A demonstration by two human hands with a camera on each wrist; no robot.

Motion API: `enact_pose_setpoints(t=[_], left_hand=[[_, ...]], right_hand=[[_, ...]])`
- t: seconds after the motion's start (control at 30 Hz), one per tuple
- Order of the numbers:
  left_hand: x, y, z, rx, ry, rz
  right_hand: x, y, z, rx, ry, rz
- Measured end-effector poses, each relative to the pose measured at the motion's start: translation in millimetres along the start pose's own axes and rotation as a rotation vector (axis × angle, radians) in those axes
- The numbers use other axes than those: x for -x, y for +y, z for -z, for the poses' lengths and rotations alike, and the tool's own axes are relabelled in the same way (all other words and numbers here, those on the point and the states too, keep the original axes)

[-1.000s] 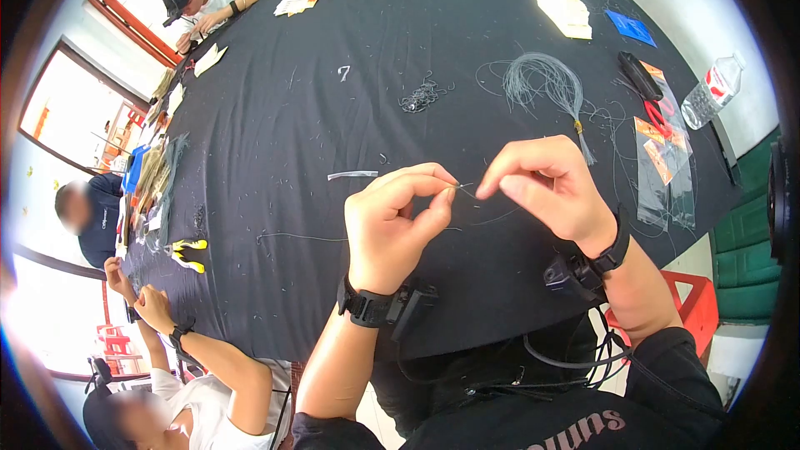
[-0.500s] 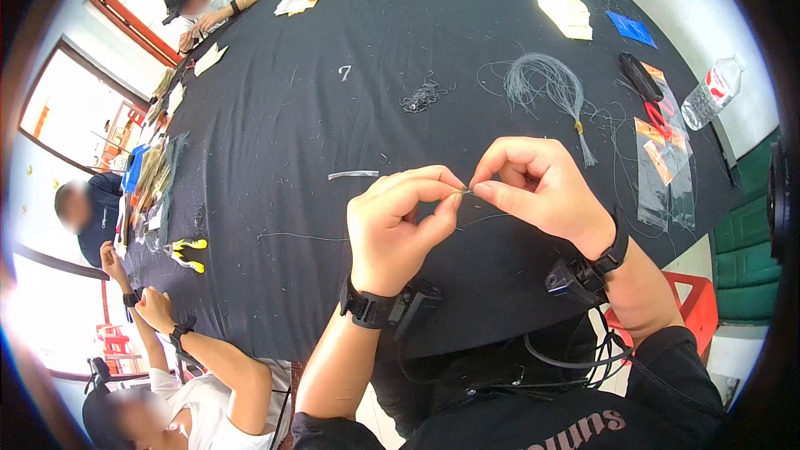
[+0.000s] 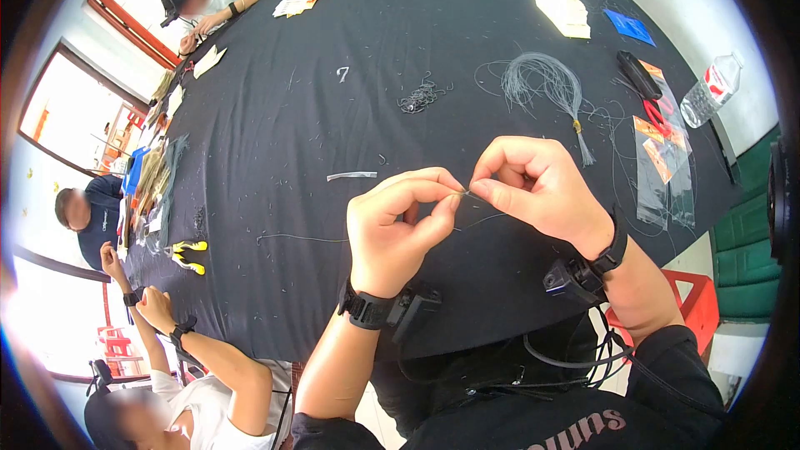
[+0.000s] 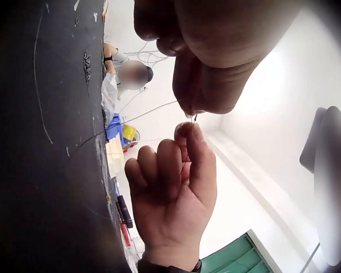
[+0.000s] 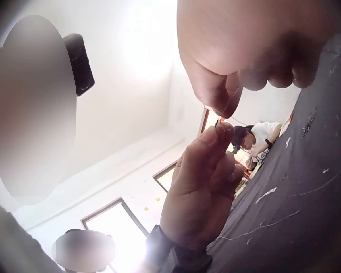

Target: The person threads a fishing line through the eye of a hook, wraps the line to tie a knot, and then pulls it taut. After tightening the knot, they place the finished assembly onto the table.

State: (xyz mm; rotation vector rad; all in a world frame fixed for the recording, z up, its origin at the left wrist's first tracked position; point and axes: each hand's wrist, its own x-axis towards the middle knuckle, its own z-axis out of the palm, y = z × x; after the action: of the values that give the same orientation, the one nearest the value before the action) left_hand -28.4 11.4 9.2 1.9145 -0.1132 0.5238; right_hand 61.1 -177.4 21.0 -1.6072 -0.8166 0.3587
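Observation:
Over the black tablecloth, my left hand (image 3: 390,233) pinches a tiny dark fish hook (image 4: 195,118) between thumb and index finger; most of the hook is hidden by the fingertips. My right hand (image 3: 542,193) meets it tip to tip, thumb and index finger pinching the thin fishing line (image 4: 150,110) right at the hook. Part of the line (image 3: 300,237) trails over the cloth to the left of my left hand. A loose hook (image 3: 382,159) and a short clear strip (image 3: 352,175) lie just beyond the left hand.
Farther back lie a pile of dark hooks (image 3: 423,98) and a tied bundle of line (image 3: 542,83). To the right are red-handled scissors (image 3: 656,117), plastic bags (image 3: 654,192) and a water bottle (image 3: 715,90). Yellow-handled pliers (image 3: 190,257) lie left. Other people sit around the table.
My right thumb and index finger, parted a second ago, have closed together and come up to the left fingertips. The left hand has shifted very slightly right.

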Motion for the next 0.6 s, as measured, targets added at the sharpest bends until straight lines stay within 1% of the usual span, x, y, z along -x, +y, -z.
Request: enact_pose_setpoints(t=[0.07, 0.17, 0.27, 0.37, 0.47, 0.57, 0.6], left_hand=[[-0.1, 0.6, -0.2, -0.014, 0.015, -0.001], [-0.5, 1.6, -0.4, -0.033, 0.045, -0.002], [-0.9, -1.0, 0.3, -0.025, 0.062, -0.001], [-1.2, 0.4, -0.6, -0.026, 0.077, 0.011], [-1.6, -0.4, -0.6, -0.050, 0.087, 0.011], [-1.9, -0.1, -1.7, -0.093, 0.111, 0.024], [-2.1, -0.5, -1.5, -0.098, 0.112, 0.025]], right_hand=[[0.2, 3.6, -0.2, -0.012, 0.011, 0.011], [-2.1, 6.4, -0.9, 0.038, 0.071, 0.127], [-3.7, 6.0, -3.0, 0.077, 0.015, 0.173], [-1.5, 7.2, -4.0, 0.059, -0.071, 0.083], [0.0, 5.4, -3.2, 0.071, -0.095, -0.013], [0.3, -6.1, -1.5, 0.140, -0.070, -0.047], [0.3, -6.2, -2.2, 0.157, -0.057, -0.026]])
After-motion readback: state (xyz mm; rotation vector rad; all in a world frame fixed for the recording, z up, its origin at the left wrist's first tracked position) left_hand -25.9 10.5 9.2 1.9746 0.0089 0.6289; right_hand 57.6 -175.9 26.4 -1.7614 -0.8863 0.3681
